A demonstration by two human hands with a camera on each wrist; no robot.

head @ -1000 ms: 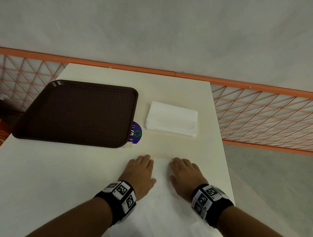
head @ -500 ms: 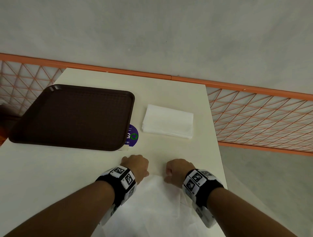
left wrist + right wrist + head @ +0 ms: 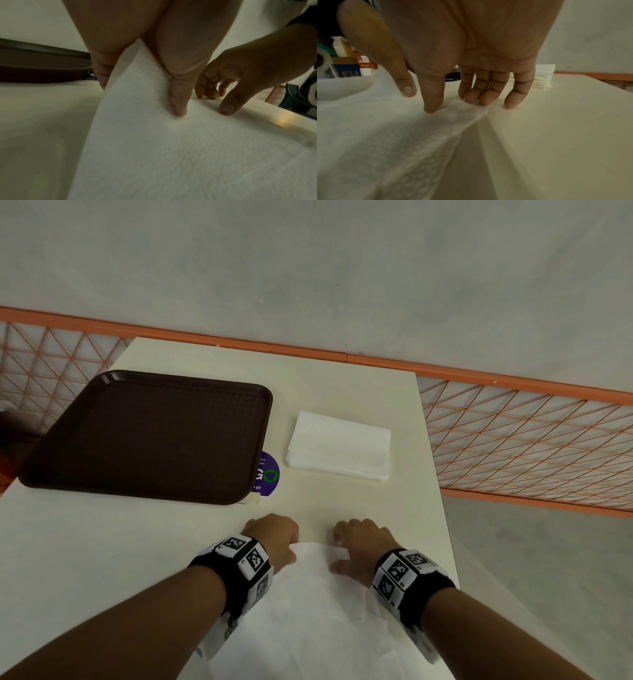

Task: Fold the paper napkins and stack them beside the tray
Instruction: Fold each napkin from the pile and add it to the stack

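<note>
An unfolded white napkin (image 3: 318,604) lies at the table's near edge, right of centre. My left hand (image 3: 274,537) pinches its far left corner, and the left wrist view shows the napkin (image 3: 154,135) raised between the thumb (image 3: 178,102) and the fingers. My right hand (image 3: 359,542) curls on the far right corner. There the index finger (image 3: 433,104) sits on top of the napkin (image 3: 385,128), the other fingers stand behind the lifted corner. A stack of folded napkins (image 3: 339,445) rests just right of the brown tray (image 3: 147,436).
A round purple sticker (image 3: 269,474) shows on the cream table (image 3: 85,559) between tray and stack. The table's right edge (image 3: 442,508) runs close to my right hand. Orange mesh railing (image 3: 513,433) stands behind and to the right.
Both hands lay flat on the napkin a second ago. Their fingers have since curled at its far edge, and the two far corners now rise off the table.
</note>
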